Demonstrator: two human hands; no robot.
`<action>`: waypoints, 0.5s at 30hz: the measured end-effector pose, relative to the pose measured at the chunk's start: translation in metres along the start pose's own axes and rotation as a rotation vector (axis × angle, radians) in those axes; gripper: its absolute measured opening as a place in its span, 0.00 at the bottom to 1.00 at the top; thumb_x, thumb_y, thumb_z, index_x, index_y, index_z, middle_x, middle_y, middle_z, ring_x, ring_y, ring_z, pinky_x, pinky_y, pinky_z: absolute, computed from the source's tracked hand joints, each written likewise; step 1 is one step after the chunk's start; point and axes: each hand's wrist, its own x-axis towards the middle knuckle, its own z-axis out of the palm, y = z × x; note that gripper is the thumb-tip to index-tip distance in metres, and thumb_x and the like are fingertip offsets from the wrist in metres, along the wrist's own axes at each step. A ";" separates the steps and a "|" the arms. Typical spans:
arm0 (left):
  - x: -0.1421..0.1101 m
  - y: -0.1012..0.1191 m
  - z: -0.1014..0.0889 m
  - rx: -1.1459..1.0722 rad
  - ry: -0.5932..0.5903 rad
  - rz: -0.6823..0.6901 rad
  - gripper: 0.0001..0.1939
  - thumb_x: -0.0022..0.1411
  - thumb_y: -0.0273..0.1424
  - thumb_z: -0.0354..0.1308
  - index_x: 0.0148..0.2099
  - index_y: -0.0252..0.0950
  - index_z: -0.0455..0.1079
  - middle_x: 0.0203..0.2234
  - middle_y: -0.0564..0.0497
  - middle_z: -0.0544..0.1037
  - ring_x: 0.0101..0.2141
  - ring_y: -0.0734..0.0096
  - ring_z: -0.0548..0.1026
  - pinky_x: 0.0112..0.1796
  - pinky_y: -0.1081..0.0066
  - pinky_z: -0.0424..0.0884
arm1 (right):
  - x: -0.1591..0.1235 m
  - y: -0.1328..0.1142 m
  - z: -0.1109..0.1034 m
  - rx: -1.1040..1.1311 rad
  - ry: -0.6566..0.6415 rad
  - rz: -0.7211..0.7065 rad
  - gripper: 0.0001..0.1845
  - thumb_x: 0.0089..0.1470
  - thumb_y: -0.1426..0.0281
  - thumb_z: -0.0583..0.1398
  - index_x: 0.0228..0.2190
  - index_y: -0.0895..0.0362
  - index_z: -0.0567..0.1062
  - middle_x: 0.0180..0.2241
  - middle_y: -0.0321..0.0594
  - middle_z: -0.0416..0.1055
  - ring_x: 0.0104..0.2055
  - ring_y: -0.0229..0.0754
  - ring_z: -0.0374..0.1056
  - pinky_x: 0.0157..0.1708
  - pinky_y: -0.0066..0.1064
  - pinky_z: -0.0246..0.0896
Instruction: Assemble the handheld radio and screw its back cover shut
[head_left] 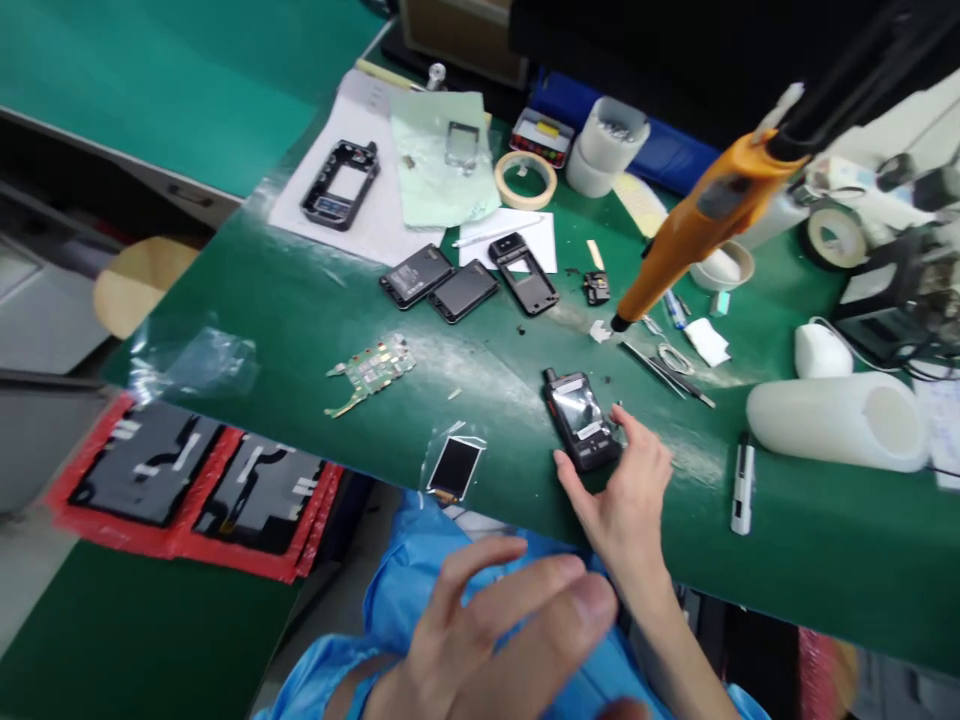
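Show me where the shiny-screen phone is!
In the head view, the phone lies right of centre on the green table, the right hand around its near end.

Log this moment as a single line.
Right hand: fingers spread around near end of black handheld device, contact unclear | Left hand: raised, open | Nearby: circuit board, display panel, orange screwdriver

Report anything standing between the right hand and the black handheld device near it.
Nothing visible stands between them: the right hand has its thumb and a finger at opposite sides of the black handheld device, though contact is hard to tell. The orange tool is on the device's far side, out of the way.
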 end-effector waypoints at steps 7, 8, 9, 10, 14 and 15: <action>0.051 -0.006 0.031 0.077 -0.100 0.142 0.41 0.78 0.33 0.62 0.85 0.45 0.51 0.60 0.39 0.79 0.56 0.53 0.83 0.52 0.54 0.87 | 0.002 0.003 -0.003 0.053 -0.043 0.036 0.32 0.77 0.51 0.60 0.69 0.57 0.68 0.54 0.54 0.78 0.53 0.56 0.74 0.51 0.48 0.74; 0.051 -0.011 0.035 0.073 -0.135 0.096 0.40 0.78 0.33 0.61 0.85 0.45 0.52 0.63 0.38 0.77 0.57 0.52 0.82 0.55 0.53 0.86 | 0.002 0.004 -0.003 0.064 -0.035 0.037 0.31 0.77 0.51 0.59 0.69 0.57 0.68 0.54 0.54 0.78 0.52 0.56 0.75 0.51 0.48 0.75; 0.050 -0.016 0.039 0.068 -0.164 0.050 0.39 0.79 0.33 0.61 0.84 0.45 0.52 0.64 0.37 0.76 0.58 0.52 0.82 0.56 0.52 0.86 | 0.002 0.005 -0.002 0.082 -0.024 0.042 0.30 0.77 0.52 0.59 0.69 0.57 0.69 0.54 0.54 0.79 0.52 0.56 0.77 0.51 0.48 0.77; 0.049 -0.020 0.043 0.061 -0.183 0.007 0.38 0.79 0.33 0.60 0.84 0.45 0.52 0.65 0.37 0.76 0.58 0.53 0.82 0.57 0.52 0.85 | 0.001 0.006 -0.002 0.111 -0.014 0.053 0.29 0.77 0.52 0.59 0.68 0.57 0.70 0.54 0.54 0.79 0.52 0.55 0.78 0.51 0.49 0.78; 0.048 -0.029 0.059 0.002 -0.174 -0.094 0.36 0.80 0.34 0.59 0.83 0.46 0.51 0.67 0.36 0.74 0.58 0.54 0.82 0.58 0.52 0.84 | 0.000 0.007 -0.005 0.338 -0.014 0.163 0.29 0.74 0.53 0.64 0.66 0.56 0.71 0.56 0.54 0.81 0.54 0.54 0.81 0.53 0.48 0.81; 0.049 -0.030 0.063 -0.019 -0.160 -0.117 0.37 0.80 0.35 0.59 0.83 0.46 0.51 0.68 0.36 0.74 0.58 0.54 0.82 0.58 0.52 0.84 | 0.001 0.007 -0.008 0.425 -0.023 0.215 0.31 0.72 0.53 0.67 0.66 0.56 0.71 0.57 0.53 0.81 0.54 0.53 0.81 0.54 0.48 0.82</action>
